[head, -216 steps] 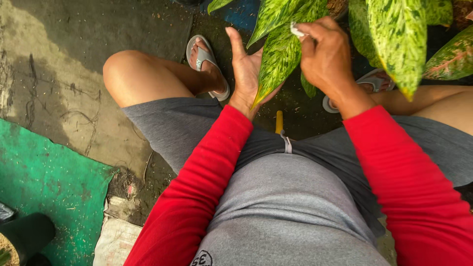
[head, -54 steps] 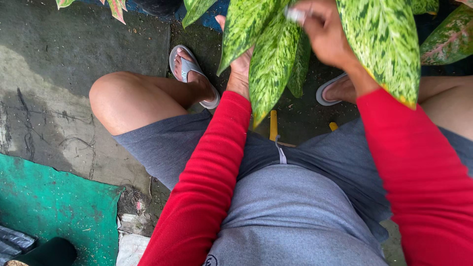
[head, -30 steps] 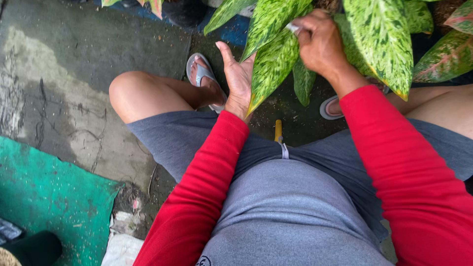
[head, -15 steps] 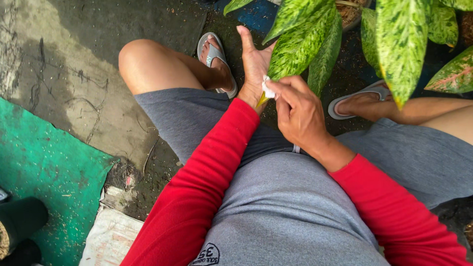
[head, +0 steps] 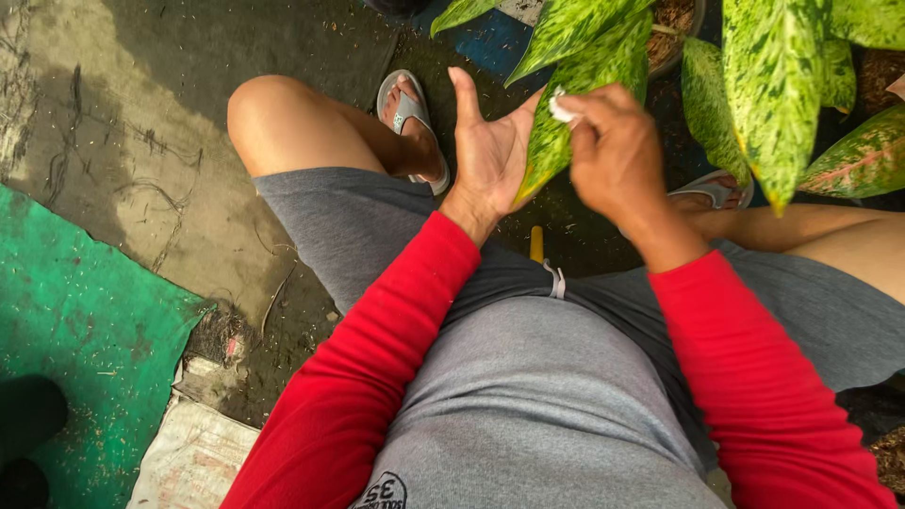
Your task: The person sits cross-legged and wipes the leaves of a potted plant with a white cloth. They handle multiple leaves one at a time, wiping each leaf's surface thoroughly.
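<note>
Head view, wet concrete floor [head: 113, 141], green mat [head: 85, 330], left hand [head: 490, 151] spread under leaf [head: 580, 104], right hand [head: 613, 151] pinching white wipe [head: 562, 109].

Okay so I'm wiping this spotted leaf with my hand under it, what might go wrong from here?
Two risks, likely small. The left hand props the leaf from below only with an open palm, so hard rubbing with the white wad in the right hand might crease or tear the blade. Neighbouring leaves hang close beside that wrist; a wide stroke may knock or bend them.
</note>
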